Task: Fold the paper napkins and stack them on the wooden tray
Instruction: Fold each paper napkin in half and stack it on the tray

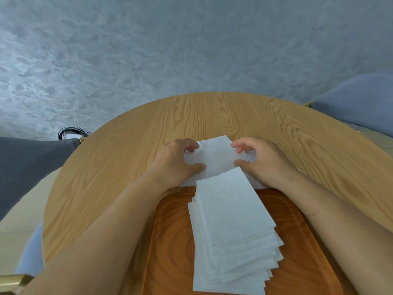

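Observation:
A white paper napkin (215,158) lies on the round wooden table (131,158), just beyond the tray. My left hand (176,160) pinches its left side between curled fingers and thumb. My right hand (261,160) pinches its right side the same way. Nearer to me, a stack of several folded white napkins (231,231) lies fanned on the reddish wooden tray (172,241). The stack's far end overlaps the napkin I hold and hides its near edge.
A grey cushioned chair (27,167) stands at the left, with a coil of black cable (71,133) behind it. A pale blue chair (357,103) stands at the far right. A grey textured wall rises behind the table.

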{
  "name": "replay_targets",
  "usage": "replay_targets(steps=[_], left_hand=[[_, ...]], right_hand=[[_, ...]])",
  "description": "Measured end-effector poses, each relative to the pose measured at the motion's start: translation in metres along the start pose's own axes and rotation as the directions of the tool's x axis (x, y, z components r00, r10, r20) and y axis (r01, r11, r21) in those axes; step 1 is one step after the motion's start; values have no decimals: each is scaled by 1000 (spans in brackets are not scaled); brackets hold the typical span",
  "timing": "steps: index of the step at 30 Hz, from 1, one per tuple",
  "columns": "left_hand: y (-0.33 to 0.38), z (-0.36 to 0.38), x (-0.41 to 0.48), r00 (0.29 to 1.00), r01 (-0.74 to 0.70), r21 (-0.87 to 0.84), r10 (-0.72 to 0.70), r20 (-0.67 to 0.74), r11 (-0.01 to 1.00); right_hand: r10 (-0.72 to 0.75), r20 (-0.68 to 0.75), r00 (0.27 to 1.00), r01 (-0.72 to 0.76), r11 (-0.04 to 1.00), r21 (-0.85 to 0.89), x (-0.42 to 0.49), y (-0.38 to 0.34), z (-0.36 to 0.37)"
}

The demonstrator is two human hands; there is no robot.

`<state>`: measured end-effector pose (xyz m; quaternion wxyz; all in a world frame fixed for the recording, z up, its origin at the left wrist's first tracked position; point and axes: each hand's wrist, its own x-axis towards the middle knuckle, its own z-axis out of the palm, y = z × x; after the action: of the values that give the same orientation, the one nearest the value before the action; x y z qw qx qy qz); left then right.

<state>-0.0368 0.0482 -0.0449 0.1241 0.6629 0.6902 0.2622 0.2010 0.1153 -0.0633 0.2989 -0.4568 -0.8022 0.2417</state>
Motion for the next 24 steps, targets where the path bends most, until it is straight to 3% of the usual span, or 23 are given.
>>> replay_targets(steps=[5, 13, 24], left_hand=[[0, -1, 0, 1000, 1, 16, -1, 5, 1000], [0, -1, 2, 999, 47, 26, -48, 13, 999], [6, 1, 5, 1000, 11, 41, -11, -1, 999]], right_hand=[[-7, -14, 1000, 7, 1000, -5, 1, 0, 2], [44, -84, 996, -30, 986, 163, 2, -4, -1], [15, -64, 998, -5, 989, 147, 3, -2, 3]])
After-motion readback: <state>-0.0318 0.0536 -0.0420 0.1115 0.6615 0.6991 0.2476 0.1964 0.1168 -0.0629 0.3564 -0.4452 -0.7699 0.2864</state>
